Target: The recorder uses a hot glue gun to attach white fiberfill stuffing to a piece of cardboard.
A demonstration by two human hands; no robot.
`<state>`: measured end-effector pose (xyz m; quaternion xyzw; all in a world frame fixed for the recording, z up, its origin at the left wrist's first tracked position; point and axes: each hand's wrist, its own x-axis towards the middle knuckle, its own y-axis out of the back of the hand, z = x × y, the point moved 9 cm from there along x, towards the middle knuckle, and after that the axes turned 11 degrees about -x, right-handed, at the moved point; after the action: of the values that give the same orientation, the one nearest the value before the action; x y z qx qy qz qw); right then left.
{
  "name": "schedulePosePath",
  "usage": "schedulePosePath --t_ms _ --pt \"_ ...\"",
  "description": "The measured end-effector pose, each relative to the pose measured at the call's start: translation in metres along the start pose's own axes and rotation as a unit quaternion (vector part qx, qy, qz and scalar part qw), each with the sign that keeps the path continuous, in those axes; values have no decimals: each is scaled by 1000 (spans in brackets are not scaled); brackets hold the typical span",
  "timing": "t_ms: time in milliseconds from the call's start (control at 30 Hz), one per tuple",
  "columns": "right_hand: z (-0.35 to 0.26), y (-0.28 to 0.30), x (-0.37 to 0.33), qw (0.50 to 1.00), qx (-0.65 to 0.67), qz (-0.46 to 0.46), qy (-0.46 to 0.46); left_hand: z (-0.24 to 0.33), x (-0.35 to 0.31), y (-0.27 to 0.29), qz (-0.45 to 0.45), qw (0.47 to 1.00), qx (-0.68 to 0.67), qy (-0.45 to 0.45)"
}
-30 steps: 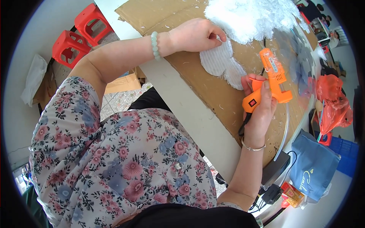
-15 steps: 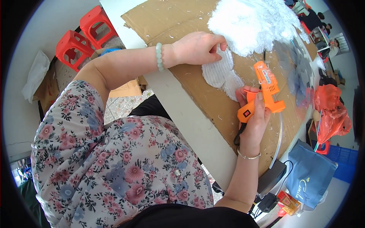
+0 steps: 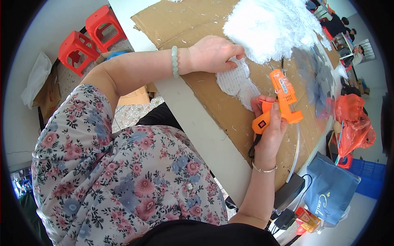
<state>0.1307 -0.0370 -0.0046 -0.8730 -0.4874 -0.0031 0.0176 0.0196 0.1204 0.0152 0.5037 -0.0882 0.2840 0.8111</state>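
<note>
My right hand grips an orange hot glue gun, its nozzle end pointing up and away over the table. A long clear glue stick hangs from its rear. My left hand is closed, with thumb and index finger at the upper edge of a white ribbed fabric piece. That piece lies on the brown cardboard, its lower right part close to the glue gun and my right fingers. Just beyond my left fingertips is a heap of fluffy white material.
Translucent round discs lie to the right of the heap. Along the right side are a red plastic bag, a blue bag and a black power adapter. Red stools stand at the far left. People sit in the far right background.
The glue gun and my right hand have shifted slightly left in the picture. My left hand stays at the fabric piece, with its fingers lifted or turned slightly.
</note>
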Motion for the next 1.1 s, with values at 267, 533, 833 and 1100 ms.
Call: schedulePosePath --t_ms 267,533,833,1100 --pt "1 6 -2 1000 -1 5 -5 2 2 -5 -10 1000 11 -3" --pt "5 14 1 1000 -3 -1 1 63 -10 -1 42 968 54 -241" --pt "-27 38 8 998 -30 -11 54 63 -22 -34 -101 972 -5 -210" --pt "-60 72 -13 954 -263 -137 37 77 -17 -37 -102 963 76 -239"
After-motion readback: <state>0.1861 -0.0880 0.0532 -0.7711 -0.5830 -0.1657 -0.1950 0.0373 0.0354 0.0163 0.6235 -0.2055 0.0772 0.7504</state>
